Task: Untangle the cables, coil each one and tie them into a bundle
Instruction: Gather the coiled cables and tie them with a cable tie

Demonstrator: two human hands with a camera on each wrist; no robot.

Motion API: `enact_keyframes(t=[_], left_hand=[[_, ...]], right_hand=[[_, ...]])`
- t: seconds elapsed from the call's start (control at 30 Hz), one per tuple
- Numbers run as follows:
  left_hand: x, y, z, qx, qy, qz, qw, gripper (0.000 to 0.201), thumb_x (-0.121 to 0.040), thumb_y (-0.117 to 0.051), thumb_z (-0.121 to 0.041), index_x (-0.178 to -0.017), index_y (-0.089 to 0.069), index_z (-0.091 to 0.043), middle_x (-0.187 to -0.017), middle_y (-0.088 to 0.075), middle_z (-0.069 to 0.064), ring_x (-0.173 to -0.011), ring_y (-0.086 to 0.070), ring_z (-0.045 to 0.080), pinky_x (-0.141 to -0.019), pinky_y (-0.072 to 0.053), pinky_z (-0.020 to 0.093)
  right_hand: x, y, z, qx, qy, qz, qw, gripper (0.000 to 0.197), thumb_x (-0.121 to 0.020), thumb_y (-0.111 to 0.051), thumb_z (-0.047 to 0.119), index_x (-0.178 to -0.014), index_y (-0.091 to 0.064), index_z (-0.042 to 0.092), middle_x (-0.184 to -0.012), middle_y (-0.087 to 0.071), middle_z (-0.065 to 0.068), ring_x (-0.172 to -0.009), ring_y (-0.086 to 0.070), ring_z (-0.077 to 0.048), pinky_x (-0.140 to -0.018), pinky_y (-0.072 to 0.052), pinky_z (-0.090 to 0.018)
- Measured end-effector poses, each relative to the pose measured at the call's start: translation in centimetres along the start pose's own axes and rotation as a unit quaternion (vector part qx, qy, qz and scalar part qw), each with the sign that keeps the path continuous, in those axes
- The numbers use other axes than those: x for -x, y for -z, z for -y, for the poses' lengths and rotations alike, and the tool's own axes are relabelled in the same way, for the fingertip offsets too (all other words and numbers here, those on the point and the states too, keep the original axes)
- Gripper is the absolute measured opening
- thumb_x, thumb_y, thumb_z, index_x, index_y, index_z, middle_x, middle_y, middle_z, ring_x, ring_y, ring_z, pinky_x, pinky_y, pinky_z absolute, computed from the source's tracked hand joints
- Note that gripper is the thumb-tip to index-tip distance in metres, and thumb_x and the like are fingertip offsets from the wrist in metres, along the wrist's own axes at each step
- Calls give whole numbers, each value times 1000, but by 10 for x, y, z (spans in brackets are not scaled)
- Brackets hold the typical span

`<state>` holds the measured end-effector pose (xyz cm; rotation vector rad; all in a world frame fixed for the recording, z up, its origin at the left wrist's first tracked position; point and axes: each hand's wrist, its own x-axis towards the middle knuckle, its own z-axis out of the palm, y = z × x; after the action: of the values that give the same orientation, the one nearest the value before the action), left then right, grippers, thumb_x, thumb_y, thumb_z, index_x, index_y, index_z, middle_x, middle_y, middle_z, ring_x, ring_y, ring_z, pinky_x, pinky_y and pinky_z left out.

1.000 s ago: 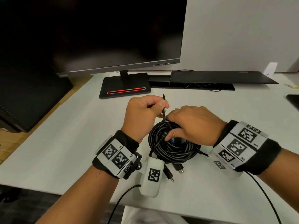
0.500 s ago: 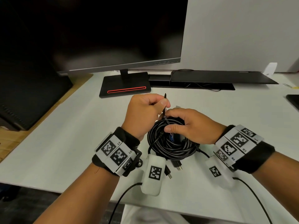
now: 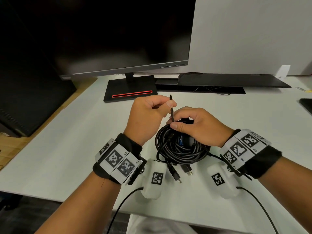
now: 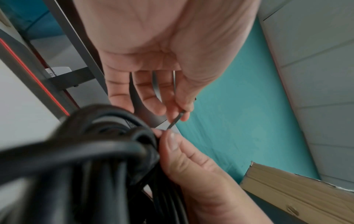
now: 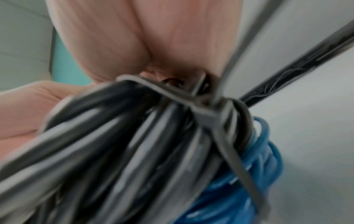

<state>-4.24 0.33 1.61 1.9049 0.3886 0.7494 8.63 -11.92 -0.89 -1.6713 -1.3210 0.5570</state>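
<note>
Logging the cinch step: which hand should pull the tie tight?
Left, likely. The left hand already pinches the cable tie tail; the right hand pinches it at the cable bundle.

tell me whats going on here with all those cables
A person is tying coiled cables into one bundle on a white desk. The left hand pinches the free tail of a thin black tie strap and holds it upward. The right hand pinches the strap where it meets the black cable coil. The right wrist view shows the strap wrapped around the black cables and a blue cable. Two connector ends stick out loose toward the person.
</note>
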Motion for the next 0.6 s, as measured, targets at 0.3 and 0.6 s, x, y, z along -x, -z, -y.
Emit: enact_keyframes(t=[0.3, 0.6], left_hand=[[-3, 8, 12, -86, 45, 69, 993, 19, -95, -65, -24, -88, -79, -13, -74, -73, -5, -70, -67, 7, -62, -48, 15], [-3, 15, 17, -104, 55, 173, 978, 27, -85, -77, -12, -112, -74, -16, -101, -76, -4, -95, -70, 4, -90, -53, 19]], right_hand=[[-1, 2, -5, -78, -18, -68, 994, 9, -81, -79, 10, -90, -77, 10, -87, -76, -2, -80, -69, -6, -79, -51, -12], [-9, 8, 4, -106, -79, -51, 990, 2, -87, -73, 12, -86, -75, 12, -84, -67, -8, -78, -61, -11, -80, -52, -23]])
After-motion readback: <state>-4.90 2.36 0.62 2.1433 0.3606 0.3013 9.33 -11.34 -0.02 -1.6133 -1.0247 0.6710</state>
